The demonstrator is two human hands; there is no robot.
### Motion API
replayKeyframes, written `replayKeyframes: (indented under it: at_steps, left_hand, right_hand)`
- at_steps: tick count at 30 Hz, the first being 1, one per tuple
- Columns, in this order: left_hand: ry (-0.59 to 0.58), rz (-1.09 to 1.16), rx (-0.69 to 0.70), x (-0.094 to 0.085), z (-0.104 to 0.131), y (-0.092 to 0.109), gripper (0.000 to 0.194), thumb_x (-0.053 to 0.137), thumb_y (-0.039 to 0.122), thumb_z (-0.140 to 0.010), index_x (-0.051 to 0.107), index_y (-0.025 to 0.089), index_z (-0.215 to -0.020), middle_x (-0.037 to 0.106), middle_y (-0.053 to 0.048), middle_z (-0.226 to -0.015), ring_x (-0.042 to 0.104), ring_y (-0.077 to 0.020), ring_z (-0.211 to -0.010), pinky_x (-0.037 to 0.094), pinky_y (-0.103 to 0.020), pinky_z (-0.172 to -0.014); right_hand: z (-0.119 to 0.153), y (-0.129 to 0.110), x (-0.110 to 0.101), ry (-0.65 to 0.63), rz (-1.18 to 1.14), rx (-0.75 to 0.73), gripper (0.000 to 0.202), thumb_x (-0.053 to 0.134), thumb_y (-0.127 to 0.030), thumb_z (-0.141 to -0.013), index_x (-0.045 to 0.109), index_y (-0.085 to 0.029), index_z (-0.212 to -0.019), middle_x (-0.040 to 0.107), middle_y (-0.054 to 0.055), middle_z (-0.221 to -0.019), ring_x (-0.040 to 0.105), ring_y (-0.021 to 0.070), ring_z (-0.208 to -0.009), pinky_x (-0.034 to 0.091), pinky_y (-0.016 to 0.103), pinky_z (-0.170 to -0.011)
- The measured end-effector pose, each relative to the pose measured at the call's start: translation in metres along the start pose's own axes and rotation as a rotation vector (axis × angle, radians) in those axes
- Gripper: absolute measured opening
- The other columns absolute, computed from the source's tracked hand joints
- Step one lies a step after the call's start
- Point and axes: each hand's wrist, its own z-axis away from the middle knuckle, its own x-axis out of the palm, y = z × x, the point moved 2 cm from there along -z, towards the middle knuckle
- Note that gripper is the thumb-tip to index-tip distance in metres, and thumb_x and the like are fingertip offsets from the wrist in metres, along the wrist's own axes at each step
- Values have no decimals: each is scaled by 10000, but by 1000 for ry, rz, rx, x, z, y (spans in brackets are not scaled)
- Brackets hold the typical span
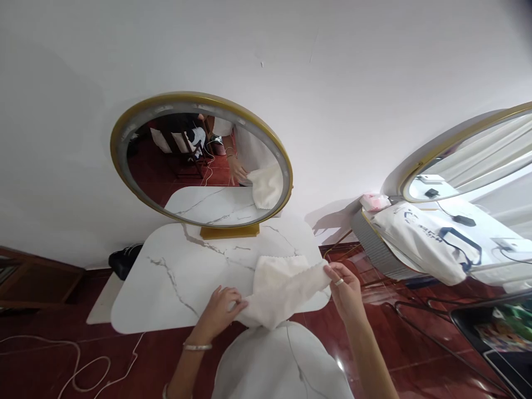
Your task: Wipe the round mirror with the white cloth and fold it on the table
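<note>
A cream-white cloth with a scalloped edge (282,288) lies partly on the white marble-patterned table (166,288), and its near part is lifted and folded over. My left hand (220,311), with a bracelet at the wrist, pinches the cloth's left corner near the table's front edge. At the right, my right hand (344,285), a ring on one finger, grips the other corner between thumb and fingers. The cloth stretches between both hands. Behind it, an oval gold-framed mirror (203,166) on a gold base (230,231) reflects the cloth and a hand.
On the right stands a second table with a white printed bag (419,238), a tissue pack (375,201), a black adapter (464,220) and another mirror (469,149). A black item (124,260) sits left behind the table. Cables (78,354) cross the red floor.
</note>
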Motion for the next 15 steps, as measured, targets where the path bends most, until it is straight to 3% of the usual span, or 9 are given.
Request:
replayKeyframes:
  at_steps: [3,6,8,12,15]
  left_hand:
    - [41,105,-47,-21,-1,-11,392,492,521,-890,650,225,-688,701,-37,-889,643,-196,-837,501,-354,-873]
    - [67,182,23,-18,-9,-7,265,626,483,-821,670,227,-770,674,-59,-1158,633,-228,-1052,467,-389,-990]
    - [87,201,73,0,-19,1,220,701,400,-771,664,230,-906,595,-68,-1315,561,-251,-1208,421,-430,-1060]
    - [50,231,152,48,-48,24,521,731,256,-736,567,251,-1231,472,-92,-1455,428,-259,-1356,362,-465,-1116]
    - [-22,211,186,71,-70,41,706,752,215,-689,492,249,-1345,432,-102,-1490,389,-278,-1380,319,-480,-1135]
  right_hand:
    - [-17,-11,-9,30,-19,-35,323,865,-419,-553,656,-212,-686,664,10,-716,582,145,-656,458,263,-599]
    - [-33,-19,-10,27,-26,-67,331,871,-410,-543,655,-213,-698,666,1,-721,584,137,-664,459,260,-620]
    - [-39,-23,-5,8,-26,-80,325,866,-402,-558,649,-212,-708,666,-2,-721,583,132,-662,452,258,-626]
    - [-36,-28,9,-68,-10,-76,320,849,-394,-586,624,-213,-724,661,3,-726,576,140,-651,438,263,-612]
    - [-25,-35,15,-200,16,-56,309,838,-364,-618,619,-223,-784,652,1,-747,566,136,-655,429,253,-612]
